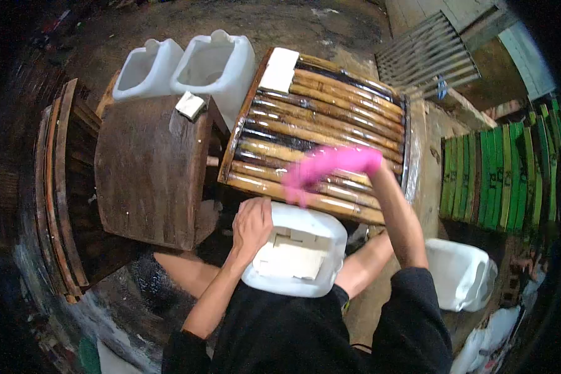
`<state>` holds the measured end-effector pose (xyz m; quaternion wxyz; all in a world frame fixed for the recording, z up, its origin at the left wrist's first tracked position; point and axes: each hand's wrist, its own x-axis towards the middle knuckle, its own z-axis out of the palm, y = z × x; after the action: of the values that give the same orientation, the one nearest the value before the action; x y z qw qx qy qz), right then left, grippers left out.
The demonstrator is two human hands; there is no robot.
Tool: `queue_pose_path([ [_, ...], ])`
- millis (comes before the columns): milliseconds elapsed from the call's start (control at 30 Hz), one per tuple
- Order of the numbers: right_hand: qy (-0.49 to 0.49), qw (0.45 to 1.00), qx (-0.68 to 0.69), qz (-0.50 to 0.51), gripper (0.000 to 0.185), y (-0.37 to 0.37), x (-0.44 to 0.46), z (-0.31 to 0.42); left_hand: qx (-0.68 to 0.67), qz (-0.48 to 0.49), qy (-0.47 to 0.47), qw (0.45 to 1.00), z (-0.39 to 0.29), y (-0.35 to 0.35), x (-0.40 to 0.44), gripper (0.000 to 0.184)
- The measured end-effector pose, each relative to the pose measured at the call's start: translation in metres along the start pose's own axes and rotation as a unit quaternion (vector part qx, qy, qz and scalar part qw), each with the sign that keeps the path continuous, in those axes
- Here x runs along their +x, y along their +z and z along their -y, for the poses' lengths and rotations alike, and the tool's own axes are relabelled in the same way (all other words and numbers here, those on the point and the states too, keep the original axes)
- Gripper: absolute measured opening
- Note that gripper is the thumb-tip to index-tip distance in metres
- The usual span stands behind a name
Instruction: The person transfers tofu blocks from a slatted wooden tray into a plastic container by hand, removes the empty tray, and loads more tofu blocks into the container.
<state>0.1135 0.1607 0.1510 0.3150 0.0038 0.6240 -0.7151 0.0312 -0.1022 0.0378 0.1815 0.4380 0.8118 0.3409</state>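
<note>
My left hand is bare and holds the upper left rim of a cut-open white plastic jerrycan in my lap. Inside it lie pale, flat-sided white blocks, whose material I cannot make out. My right hand wears a pink glove and is smeared by motion above the near part of a wet bamboo-slat rack. Whether its fingers hold anything does not show. White rectangular pieces lie side by side at the rack's far left corner.
A dark wooden stool stands at left with a small white block on its corner. Behind it are two cut-open jerrycans. Another white container sits at right, below green slatted frames. A metal grating leans at the back.
</note>
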Motion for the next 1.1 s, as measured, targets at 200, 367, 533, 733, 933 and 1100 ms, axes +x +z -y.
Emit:
queue_pose_path([
  [200, 0.056, 0.650, -0.463, -0.600, 0.101, -0.268, 0.089, -0.022, 0.079, -0.006, -0.029, 0.996, -0.002, 0.005, 0.006, 0.038],
  [367, 0.131, 0.683, -0.470, -0.543, 0.102, -0.316, 0.157, -0.031, 0.152, -0.039, -0.044, 0.987, -0.013, 0.000, 0.012, 0.035],
  [533, 0.067, 0.585, -0.515, -0.623, 0.074, -0.293, 0.153, -0.054, 0.130, -0.025, -0.062, 0.989, -0.013, 0.003, 0.010, 0.034],
  [733, 0.097, 0.531, -0.501, -0.677, 0.067, -0.243, 0.043, -0.104, 0.107, -0.027, -0.029, 0.993, -0.010, 0.002, 0.009, 0.034],
  [933, 0.227, 0.477, -0.400, -0.749, 0.059, -0.073, -0.045, -0.152, 0.078, 0.008, -0.036, 0.996, -0.010, 0.001, 0.003, 0.039],
  [1100, 0.249, 0.532, -0.281, -0.759, 0.054, 0.007, -0.064, -0.177, 0.186, 0.032, 0.006, 0.982, -0.030, 0.006, 0.015, 0.044],
])
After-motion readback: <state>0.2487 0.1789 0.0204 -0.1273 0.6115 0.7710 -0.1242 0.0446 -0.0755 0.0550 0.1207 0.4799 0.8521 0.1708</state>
